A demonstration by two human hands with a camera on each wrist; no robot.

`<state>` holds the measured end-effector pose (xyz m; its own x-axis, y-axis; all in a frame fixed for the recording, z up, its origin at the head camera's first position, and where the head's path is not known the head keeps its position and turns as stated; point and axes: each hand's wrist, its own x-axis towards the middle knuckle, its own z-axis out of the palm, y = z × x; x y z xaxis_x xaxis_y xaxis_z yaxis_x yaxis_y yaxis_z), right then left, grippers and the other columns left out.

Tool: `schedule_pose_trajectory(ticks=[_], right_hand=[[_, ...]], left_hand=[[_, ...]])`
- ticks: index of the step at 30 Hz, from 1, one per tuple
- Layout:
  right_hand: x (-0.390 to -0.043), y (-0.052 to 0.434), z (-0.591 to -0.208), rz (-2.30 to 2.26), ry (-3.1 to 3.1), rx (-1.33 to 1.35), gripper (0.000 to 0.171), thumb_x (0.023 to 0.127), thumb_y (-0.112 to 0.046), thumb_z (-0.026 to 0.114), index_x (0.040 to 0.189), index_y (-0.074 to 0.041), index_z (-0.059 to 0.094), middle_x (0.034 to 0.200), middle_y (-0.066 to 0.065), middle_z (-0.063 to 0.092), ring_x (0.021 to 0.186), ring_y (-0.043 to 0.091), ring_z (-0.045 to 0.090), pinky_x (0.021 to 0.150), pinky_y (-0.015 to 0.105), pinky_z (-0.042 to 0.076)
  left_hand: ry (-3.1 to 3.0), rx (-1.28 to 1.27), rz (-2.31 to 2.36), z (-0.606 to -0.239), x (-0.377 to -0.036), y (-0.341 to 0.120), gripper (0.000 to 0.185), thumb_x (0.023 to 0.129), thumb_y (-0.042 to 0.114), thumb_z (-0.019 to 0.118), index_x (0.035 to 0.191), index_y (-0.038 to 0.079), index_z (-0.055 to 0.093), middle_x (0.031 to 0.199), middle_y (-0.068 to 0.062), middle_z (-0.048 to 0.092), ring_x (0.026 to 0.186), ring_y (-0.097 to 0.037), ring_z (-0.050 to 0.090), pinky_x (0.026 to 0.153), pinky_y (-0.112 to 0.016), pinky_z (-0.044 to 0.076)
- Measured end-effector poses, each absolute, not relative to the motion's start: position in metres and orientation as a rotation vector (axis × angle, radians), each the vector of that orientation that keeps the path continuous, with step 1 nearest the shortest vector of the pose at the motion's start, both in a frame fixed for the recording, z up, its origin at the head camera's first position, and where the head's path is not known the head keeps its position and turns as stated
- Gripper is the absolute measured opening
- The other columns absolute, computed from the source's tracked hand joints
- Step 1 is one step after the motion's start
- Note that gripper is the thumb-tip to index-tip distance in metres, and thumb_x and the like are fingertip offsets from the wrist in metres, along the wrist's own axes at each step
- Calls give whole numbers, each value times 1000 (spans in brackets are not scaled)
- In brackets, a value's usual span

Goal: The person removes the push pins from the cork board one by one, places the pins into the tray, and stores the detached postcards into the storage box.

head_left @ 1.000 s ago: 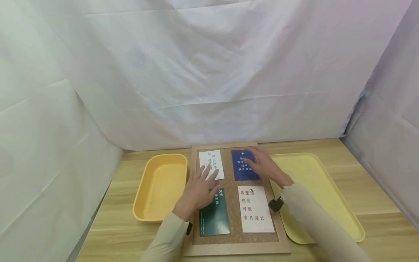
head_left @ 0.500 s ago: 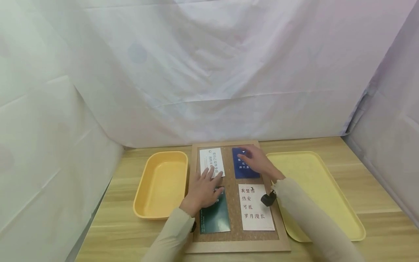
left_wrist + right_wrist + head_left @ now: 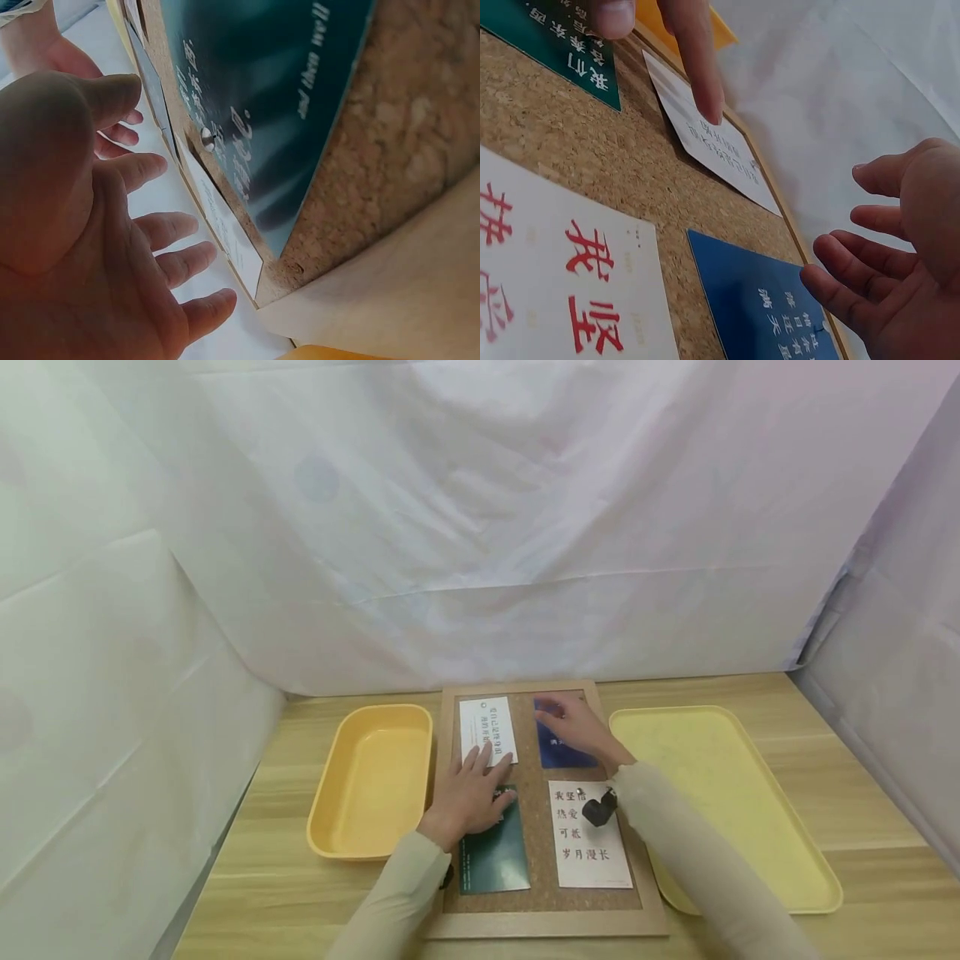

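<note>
Over the left side of a wood-framed corkboard (image 3: pixel 537 860), my left hand (image 3: pixel 467 797) is spread, fingertips over a white card (image 3: pixel 480 727) and thumb over a dark green card (image 3: pixel 495 864). My right hand (image 3: pixel 576 728) hovers above the blue card (image 3: pixel 567 755) at the upper right, its fingers loosely bent and holding nothing. The right wrist view shows a silver pushpin (image 3: pixel 826 327) in the blue card, close by those fingers. Another pushpin (image 3: pixel 208 139) is in the green card. A white card with red characters (image 3: pixel 581 870) lies on the lower right.
Left of the board stands an orange-yellow tub (image 3: pixel 371 785); a flat pale yellow tray (image 3: pixel 720 802) lies on its right, under the right sleeve. All rest on a wood-grain table (image 3: pixel 255 860). White cloth (image 3: pixel 480 527) hangs behind and at both sides.
My right hand has moved left from the blue card's right edge to over its top, covering more of it. The left hand has slid slightly toward the right.
</note>
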<state>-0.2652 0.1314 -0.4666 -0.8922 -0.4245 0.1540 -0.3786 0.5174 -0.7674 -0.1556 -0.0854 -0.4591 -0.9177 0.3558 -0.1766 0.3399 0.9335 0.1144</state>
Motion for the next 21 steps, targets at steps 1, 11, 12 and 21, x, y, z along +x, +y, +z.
schedule_pose_trajectory(ticks=[1, 11, 12, 21], right_hand=[[-266, 130, -467, -1341, 2689, -711, 41, 101, -17, 57, 137, 4, 54, 125, 22, 64, 104, 32, 63, 87, 48, 54], [-269, 117, -470, -1379, 2591, -641, 40, 102, -15, 54, 137, 3, 54, 125, 22, 64, 95, 33, 65, 73, 38, 57], [-270, 116, -470, -1383, 2589, -642, 39, 102, -15, 54, 137, 3, 54, 125, 22, 64, 97, 33, 65, 74, 40, 57], [-270, 100, -474, -1419, 2566, -593, 41, 100, -15, 56, 137, 3, 54, 128, 22, 62, 112, 37, 62, 89, 49, 55]], left_hand=[[2895, 525, 124, -460, -156, -85, 60, 102, 51, 42, 156, 26, 32, 163, -12, 25, 149, -31, 25, 122, -52, 20], [2870, 504, 147, -460, -155, -84, 60, 103, 51, 41, 156, 25, 32, 163, -11, 25, 150, -31, 24, 122, -52, 19], [2869, 503, 155, -460, -155, -83, 60, 103, 50, 42, 156, 25, 33, 163, -11, 25, 150, -32, 24, 122, -52, 19], [2841, 495, 155, -458, -154, -83, 59, 104, 50, 39, 156, 25, 33, 163, -10, 25, 150, -32, 23, 122, -52, 18]])
